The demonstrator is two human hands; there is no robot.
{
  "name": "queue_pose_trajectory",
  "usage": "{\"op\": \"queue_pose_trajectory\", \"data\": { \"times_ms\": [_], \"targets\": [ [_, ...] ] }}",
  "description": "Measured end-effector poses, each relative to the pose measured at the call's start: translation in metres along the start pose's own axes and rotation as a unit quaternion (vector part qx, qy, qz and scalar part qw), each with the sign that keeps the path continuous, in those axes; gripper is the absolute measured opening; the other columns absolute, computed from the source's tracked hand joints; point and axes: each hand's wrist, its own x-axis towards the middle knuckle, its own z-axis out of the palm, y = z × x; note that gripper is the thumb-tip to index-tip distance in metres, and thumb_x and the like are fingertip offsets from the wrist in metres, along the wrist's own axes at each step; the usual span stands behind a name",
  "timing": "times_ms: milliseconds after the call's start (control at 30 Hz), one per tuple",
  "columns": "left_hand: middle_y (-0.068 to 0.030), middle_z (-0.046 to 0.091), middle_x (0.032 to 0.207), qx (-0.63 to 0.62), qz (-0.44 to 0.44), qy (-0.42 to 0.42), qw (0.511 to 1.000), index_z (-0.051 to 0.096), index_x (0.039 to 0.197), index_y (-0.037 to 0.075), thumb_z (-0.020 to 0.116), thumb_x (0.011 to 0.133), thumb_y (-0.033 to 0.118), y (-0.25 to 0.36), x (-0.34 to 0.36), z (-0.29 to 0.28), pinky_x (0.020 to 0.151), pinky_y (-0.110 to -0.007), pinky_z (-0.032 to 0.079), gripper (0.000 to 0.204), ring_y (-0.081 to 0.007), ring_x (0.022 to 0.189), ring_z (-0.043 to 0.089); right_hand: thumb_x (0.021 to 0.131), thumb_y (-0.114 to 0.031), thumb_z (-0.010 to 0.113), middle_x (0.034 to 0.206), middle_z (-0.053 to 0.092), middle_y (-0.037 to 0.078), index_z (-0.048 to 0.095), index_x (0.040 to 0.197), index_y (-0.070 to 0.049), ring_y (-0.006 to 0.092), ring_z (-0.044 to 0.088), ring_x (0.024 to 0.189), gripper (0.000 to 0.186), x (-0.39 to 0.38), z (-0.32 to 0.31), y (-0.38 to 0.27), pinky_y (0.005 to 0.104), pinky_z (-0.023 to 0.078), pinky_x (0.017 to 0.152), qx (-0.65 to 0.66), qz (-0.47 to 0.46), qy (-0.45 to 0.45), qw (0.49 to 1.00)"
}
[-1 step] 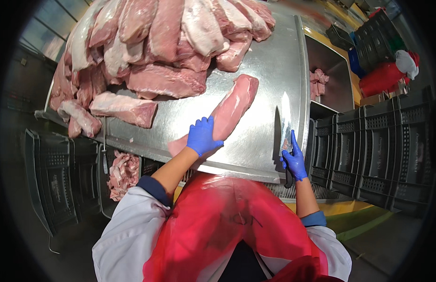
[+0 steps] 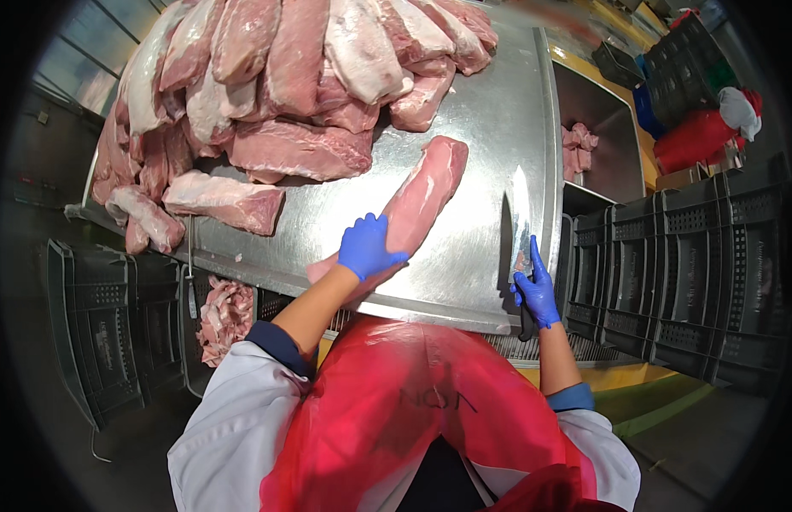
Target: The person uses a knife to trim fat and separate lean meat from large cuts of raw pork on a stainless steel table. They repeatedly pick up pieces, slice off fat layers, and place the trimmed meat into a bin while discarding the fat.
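Note:
A long, pale pink piece of boneless meat, like a pork loin (image 2: 430, 183), lies slantwise on the steel table (image 2: 490, 111). My left hand (image 2: 367, 249), in a blue glove, grips the loin's near part, with fingers over its left side and thumb to the right. To the right, my right hand (image 2: 538, 290), also blue-gloved, holds a knife (image 2: 521, 209) by its black handle. Its blade points away from me, apart from the meat, with my index finger stretched along it. A large heap of similar meat pieces (image 2: 285, 94) covers the far left of the table.
A steel tub (image 2: 616, 175) with meat chunks (image 2: 577, 147) adjoins the table's right side. Dark crates (image 2: 669, 264) stand at right, others (image 2: 110, 328) at left. Meat trimmings (image 2: 225, 317) fill a container below the left edge. A person in red (image 2: 690, 143) is at far right.

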Motion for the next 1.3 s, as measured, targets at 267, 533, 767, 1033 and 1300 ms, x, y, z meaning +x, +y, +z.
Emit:
{"op": "queue_pose_trajectory", "data": {
  "times_ms": [267,533,767,1033,1300],
  "targets": [
    [-0.0095,0.069,0.078,-0.285,-0.077,0.048,0.954,0.072,0.085,0.000,0.077,0.079,0.038,0.006,0.190,0.001,0.070,-0.034,0.052,0.039,-0.0161,0.071,0.061,0.092,0.010,0.051,0.098,0.063,0.008,0.012,0.161,-0.026,0.0087,0.058,0.057,0.087,0.054,-0.027,0.014,0.0214,0.049,0.045,0.045,-0.017,-0.026,0.998],
    [-0.0003,0.063,0.070,-0.431,-0.041,-0.029,0.901,0.069,0.077,0.003,0.069,0.085,0.012,0.020,0.201,0.019,0.061,-0.027,0.047,0.012,-0.0074,0.064,0.053,0.093,0.000,0.054,0.078,0.061,0.003,0.015,0.160,-0.031,0.0085,0.053,0.054,0.083,0.110,-0.005,0.002,0.0247,0.049,0.047,0.023,-0.025,-0.085,0.996],
    [-0.0026,0.059,0.068,-0.359,-0.039,-0.001,0.933,0.063,0.077,0.003,0.060,0.089,0.015,0.041,0.186,0.001,0.061,-0.030,0.045,0.017,-0.0098,0.064,0.051,0.095,-0.004,0.054,0.077,0.060,0.007,0.016,0.160,-0.030,0.0107,0.055,0.056,0.079,0.171,0.058,-0.066,0.0267,0.050,0.050,-0.062,0.051,-0.175,0.981],
    [-0.0174,0.061,0.070,-0.292,0.010,0.097,0.951,0.061,0.078,0.001,0.059,0.090,0.017,0.043,0.179,0.006,0.064,-0.040,0.048,0.020,-0.0267,0.061,0.055,0.094,-0.010,0.054,0.070,0.058,0.006,0.016,0.160,-0.023,0.0115,0.054,0.054,0.077,0.137,0.028,-0.100,0.0278,0.049,0.049,-0.167,0.105,-0.290,0.937],
    [-0.0195,0.064,0.071,-0.297,0.023,0.106,0.949,0.063,0.078,0.001,0.058,0.091,0.018,0.035,0.175,0.001,0.064,-0.041,0.050,0.023,-0.0281,0.061,0.059,0.094,-0.007,0.049,0.070,0.060,0.006,0.017,0.160,-0.023,0.0128,0.056,0.052,0.075,0.138,0.074,-0.108,0.0298,0.049,0.047,-0.180,0.127,-0.277,0.935]
  ]
}}
